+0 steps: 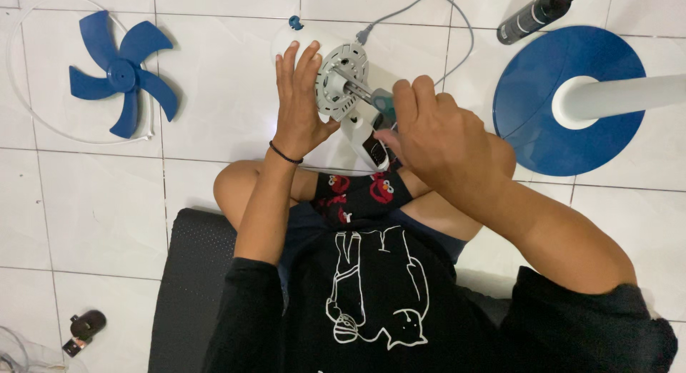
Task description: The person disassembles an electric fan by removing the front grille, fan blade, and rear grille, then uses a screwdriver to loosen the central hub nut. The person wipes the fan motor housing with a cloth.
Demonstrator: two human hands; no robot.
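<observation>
A white fan motor head [341, 80] with a grey cord lies on the tiled floor in front of my crossed legs. My left hand [299, 105] lies flat against its left side, fingers spread upward, steadying it. My right hand [436, 141] is closed around a screwdriver with a teal handle [381, 101], whose metal shaft points into the motor's front face.
A blue fan blade [123, 73] lies on a clear round guard at the upper left. A blue round base [564, 101] with a white pole sits at the right. A dark bottle [536, 14] lies above it. I sit on a black mat [193, 287]. A small dark part [84, 326] lies at the lower left.
</observation>
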